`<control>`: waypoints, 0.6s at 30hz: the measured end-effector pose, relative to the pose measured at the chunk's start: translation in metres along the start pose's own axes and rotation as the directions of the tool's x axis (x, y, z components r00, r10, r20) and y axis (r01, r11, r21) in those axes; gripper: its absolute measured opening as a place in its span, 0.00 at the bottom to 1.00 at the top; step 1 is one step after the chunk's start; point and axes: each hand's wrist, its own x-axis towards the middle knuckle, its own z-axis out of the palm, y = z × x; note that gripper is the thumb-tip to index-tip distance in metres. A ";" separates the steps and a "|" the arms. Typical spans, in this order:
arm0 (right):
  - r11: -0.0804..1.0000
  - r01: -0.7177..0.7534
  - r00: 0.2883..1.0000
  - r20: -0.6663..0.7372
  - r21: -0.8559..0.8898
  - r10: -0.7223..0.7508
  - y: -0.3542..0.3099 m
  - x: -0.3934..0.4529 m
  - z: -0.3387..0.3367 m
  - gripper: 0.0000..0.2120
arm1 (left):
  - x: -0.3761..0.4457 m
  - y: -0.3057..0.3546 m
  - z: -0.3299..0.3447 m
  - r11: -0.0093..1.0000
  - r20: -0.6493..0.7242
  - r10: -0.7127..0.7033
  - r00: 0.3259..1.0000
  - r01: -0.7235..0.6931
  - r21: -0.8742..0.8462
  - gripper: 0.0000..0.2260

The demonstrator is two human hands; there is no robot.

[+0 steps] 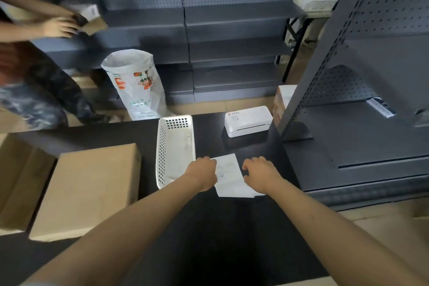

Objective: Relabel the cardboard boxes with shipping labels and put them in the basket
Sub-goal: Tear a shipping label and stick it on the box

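A stack of white shipping labels [228, 175] lies on the black table between my hands. My left hand [203, 173] grips its left edge with curled fingers. My right hand [261, 173] rests at the right edge, fingers curled down on the stack. A white perforated basket [162, 151] stands just left of the labels with nothing visible inside. A large flat cardboard box [89, 189] lies at the table's left, with another box [17, 179] beside it.
A white label printer [248, 121] sits at the table's [209, 227] far edge. Grey metal shelving [371, 76] rises on the right and behind. A white printed sack [137, 86] stands on the floor. At far left another person's hands [61, 26] hold a small box.
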 end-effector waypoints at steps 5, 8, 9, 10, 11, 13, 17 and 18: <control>0.999 0.025 0.998 0.060 0.036 -0.027 0.015 0.022 0.007 0.15 | 0.011 0.009 0.008 0.996 0.032 -0.078 0.996 0.079 -0.032 0.15; 0.983 -0.016 0.996 0.094 0.180 -0.001 0.024 0.031 0.015 0.14 | 0.019 0.018 0.013 0.991 0.043 -0.118 0.992 0.121 -0.054 0.15; 0.972 -0.041 0.993 0.116 0.230 0.014 0.027 0.034 0.020 0.14 | 0.021 0.021 0.016 0.990 0.046 -0.127 0.991 0.129 -0.051 0.15; 0.959 -0.070 0.989 0.143 0.275 0.032 0.029 0.036 0.025 0.14 | 0.024 0.024 0.019 0.990 0.048 -0.131 0.990 0.133 -0.045 0.15; 0.942 -0.105 0.984 0.170 0.318 0.052 0.031 0.039 0.030 0.15 | 0.026 0.026 0.023 0.990 0.050 -0.133 0.990 0.135 -0.039 0.15; 0.896 -0.196 0.966 0.237 0.399 0.105 0.032 0.044 0.041 0.16 | 0.030 0.031 0.032 0.990 0.060 -0.137 0.989 0.139 -0.031 0.16; 0.759 -0.381 0.907 0.374 0.527 0.195 0.029 0.056 0.064 0.12 | 0.042 0.036 0.053 0.989 0.085 -0.137 0.987 0.141 -0.043 0.16; 0.727 -0.415 0.895 0.387 0.547 0.221 0.028 0.060 0.069 0.12 | 0.046 0.037 0.058 0.989 0.086 -0.133 0.987 0.137 -0.050 0.16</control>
